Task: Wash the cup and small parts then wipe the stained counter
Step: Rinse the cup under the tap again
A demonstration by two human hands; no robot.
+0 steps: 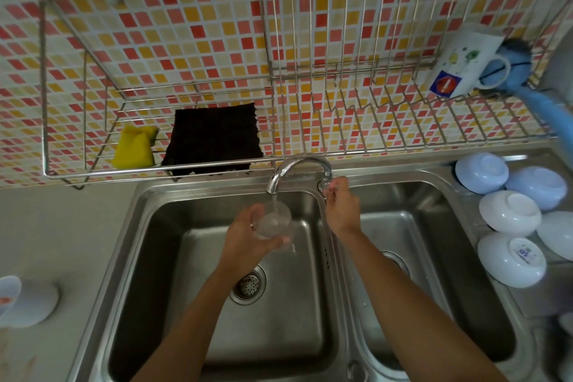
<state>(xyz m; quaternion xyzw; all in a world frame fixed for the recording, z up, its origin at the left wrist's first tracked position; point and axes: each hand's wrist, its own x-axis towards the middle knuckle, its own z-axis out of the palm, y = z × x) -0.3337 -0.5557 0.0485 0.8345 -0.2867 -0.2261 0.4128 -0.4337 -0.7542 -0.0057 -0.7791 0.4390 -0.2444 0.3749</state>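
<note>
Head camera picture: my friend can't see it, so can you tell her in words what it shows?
A person's left hand holds a clear cup under the running faucet over the left basin of a steel sink, while the right hand grips the tap handle. A wire rack above holds a yellow sponge, dark cloth and mug; upturned white bowls sit right.

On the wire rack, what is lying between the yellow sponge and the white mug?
In the head view, a black cloth lies beside the yellow sponge; the rack looks bare up to the white mug.
</note>
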